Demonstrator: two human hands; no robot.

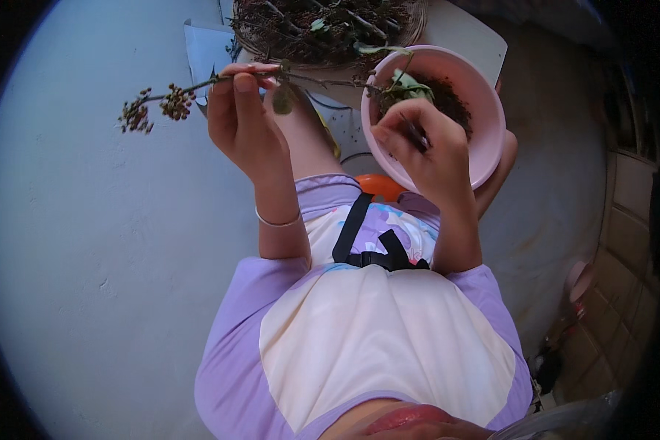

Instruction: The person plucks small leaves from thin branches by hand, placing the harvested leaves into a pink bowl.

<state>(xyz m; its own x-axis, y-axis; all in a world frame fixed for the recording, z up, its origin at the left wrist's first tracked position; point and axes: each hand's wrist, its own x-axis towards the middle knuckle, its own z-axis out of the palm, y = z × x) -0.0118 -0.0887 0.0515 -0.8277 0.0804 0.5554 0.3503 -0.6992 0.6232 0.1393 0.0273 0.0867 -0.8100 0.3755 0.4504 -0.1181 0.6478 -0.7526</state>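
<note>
My left hand pinches a thin plant branch between thumb and fingers, holding it nearly level. Clusters of small brownish berries hang from its left end, and a single green leaf droops beside my fingers. The branch's right end reaches over the rim of a pink bucket, where green leaves show. Above the bucket, my right hand is closed around a small dark thing, mostly hidden by the fingers. Loose dark brown and greenish bits lie inside the bucket.
Beyond my hands, a round wicker tray heaped with dark twigs and berries rests on a pale tabletop. The bucket sits by my right leg. Something orange shows between my legs. Boxes line the right side.
</note>
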